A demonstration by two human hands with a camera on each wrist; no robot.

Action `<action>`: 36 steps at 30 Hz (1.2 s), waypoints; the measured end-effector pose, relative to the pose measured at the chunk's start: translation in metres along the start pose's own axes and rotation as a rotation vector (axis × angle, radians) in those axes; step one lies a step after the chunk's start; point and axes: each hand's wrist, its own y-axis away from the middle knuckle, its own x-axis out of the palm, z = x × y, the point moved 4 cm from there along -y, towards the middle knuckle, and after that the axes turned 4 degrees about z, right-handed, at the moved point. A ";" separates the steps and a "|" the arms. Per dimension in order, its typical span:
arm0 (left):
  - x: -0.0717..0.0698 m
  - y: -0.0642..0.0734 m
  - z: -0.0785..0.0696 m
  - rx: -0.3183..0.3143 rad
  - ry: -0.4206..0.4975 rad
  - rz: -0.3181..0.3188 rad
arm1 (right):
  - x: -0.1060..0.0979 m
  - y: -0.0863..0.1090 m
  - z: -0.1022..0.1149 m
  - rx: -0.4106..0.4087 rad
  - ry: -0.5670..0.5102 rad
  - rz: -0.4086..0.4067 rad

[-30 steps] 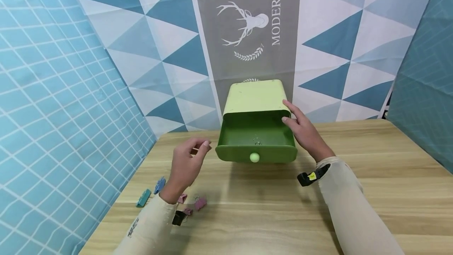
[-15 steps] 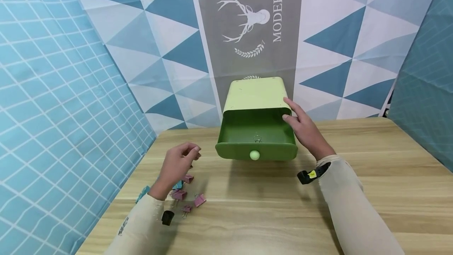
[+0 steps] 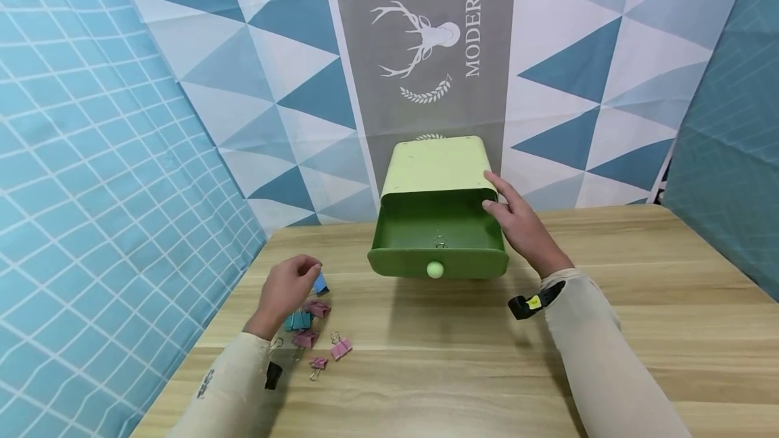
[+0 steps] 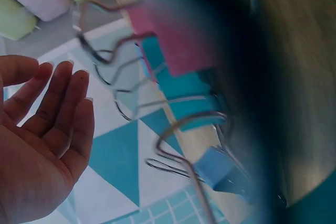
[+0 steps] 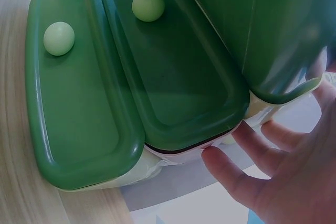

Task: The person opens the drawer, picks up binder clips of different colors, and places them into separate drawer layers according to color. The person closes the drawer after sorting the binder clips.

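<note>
My left hand (image 3: pixel 282 293) hovers over the left of the table, its fingers loosely curled and holding nothing. Around it lie several binder clips: a blue clip (image 3: pixel 320 282) by the fingertips, a teal clip (image 3: pixel 298 320), and pink ones such as the pink clip (image 3: pixel 341 347). My right hand (image 3: pixel 525 227) rests against the right side of a small green drawer cabinet (image 3: pixel 439 164), thumb by the front edge. The top drawer (image 3: pixel 402 263) is pulled out. Inside it, the wire handles (image 3: pixel 441 242) of a clip show near the front; its body is hidden.
Below the pulled-out drawer, the right wrist view has two closed drawers, a middle drawer (image 5: pixel 173 77) and a bottom drawer (image 5: pixel 84 108), each with a round knob. A patterned cloth (image 3: pixel 560 80) hangs behind the wooden table (image 3: pixel 639 303).
My left hand has drawn away from the drawer, leftward and down toward the binder clips, uncovering more of them. The right hand stays at the cabinet's side.
</note>
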 end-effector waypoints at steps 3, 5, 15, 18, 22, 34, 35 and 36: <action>0.002 -0.002 0.006 -0.034 -0.043 0.019 | 0.000 0.000 0.000 0.003 0.003 -0.001; 0.003 -0.003 0.011 -0.050 -0.063 0.040 | 0.000 -0.001 -0.001 0.005 0.002 -0.004; 0.015 -0.015 0.027 -0.093 -0.108 0.177 | -0.004 -0.001 0.004 -0.016 0.006 -0.011; 0.022 -0.015 0.034 -0.128 -0.139 0.250 | -0.003 0.002 0.003 -0.013 0.020 -0.010; 0.026 -0.012 0.041 -0.154 -0.187 0.288 | 0.001 0.004 0.002 -0.012 0.023 0.000; 0.027 -0.025 0.035 -0.106 -0.405 0.292 | -0.001 0.004 0.001 -0.012 0.022 -0.006; 0.027 -0.026 0.033 -0.104 -0.418 0.296 | -0.001 0.004 0.001 -0.014 0.021 -0.007; 0.026 -0.027 0.033 -0.103 -0.431 0.302 | -0.001 0.004 0.001 -0.015 0.020 -0.007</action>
